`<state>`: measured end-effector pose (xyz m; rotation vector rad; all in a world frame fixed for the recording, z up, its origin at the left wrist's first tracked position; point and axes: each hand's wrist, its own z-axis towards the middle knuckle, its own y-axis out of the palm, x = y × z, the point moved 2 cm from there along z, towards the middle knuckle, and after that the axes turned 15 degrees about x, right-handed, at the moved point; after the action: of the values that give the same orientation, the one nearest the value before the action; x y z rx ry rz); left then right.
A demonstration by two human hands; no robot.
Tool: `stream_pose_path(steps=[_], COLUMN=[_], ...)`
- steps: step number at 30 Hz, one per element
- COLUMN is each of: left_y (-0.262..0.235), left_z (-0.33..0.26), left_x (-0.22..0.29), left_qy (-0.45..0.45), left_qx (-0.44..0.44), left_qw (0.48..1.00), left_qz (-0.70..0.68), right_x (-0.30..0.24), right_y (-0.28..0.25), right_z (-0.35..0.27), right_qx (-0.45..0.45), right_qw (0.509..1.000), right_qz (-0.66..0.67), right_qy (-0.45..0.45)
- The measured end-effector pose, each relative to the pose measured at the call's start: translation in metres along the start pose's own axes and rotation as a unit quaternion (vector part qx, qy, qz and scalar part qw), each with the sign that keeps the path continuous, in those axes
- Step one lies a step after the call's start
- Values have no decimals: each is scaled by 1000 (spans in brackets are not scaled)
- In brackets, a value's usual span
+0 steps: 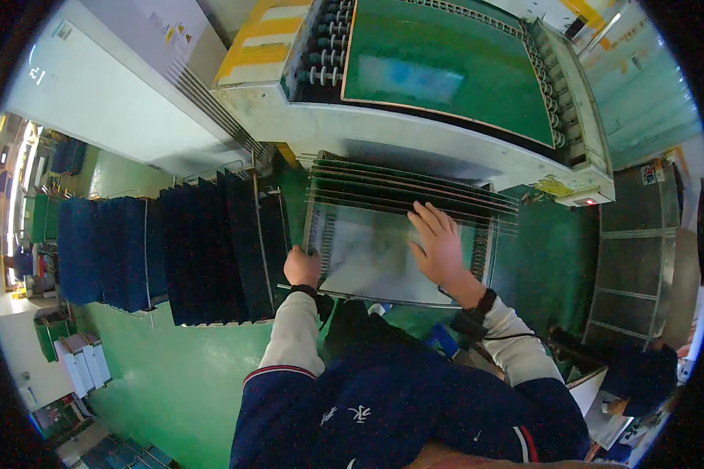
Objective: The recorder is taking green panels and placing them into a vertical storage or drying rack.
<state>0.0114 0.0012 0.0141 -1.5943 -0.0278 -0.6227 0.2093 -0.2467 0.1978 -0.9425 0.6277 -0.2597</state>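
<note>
Across the top of the view stands a pale conveyor machine [414, 133], with a large green board [446, 66] lying flat on its bed between rows of rollers. Left of it hangs a long white cabinet [109, 94], and below that a rack of dark blue upright panels [172, 250] stands over the green floor [172, 375]. Just below the machine's front edge sits a wire rack [414, 199] of thin horizontal rods, and on it lies a pale, glossy panel [375, 254], tilted slightly toward the person. The right hand [438, 246] rests flat on the panel's upper right part, fingers spread wide and holding nothing. The left hand [301, 266] is curled narrowly at the panel's left edge; whether it truly grips that edge cannot be told. A dark watch [485, 301] circles the right wrist.
</note>
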Motion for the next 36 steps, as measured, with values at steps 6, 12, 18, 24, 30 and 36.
stream_pose_path(steps=[6,12,18,24,30,36], left_y=[-2,2,1,-1,-1,-2], left_z=[-1,1,2,1,2,1], left_x=[4,-2,0,1,2,1], left_qy=[-4,-9,-26,-8,-13,0], left_qx=[3,0,-4,-3,-3,-5], left_qw=[1000,1000,1000,1000,1000,1000], left_qz=[-3,-8,1,-13,2,9], right_x=[-10,-7,4,29,50,58], right_y=[1,7,10,20,38,44], right_z=[-20,-21,-6,-16,-5,1], right_qx=[-3,29,32,3,-103,-71], right_qw=[999,999,998,997,983,988], right_qz=[-33,15,-32,-51,-111,-117], right_qy=[14,12,38,62,104,73])
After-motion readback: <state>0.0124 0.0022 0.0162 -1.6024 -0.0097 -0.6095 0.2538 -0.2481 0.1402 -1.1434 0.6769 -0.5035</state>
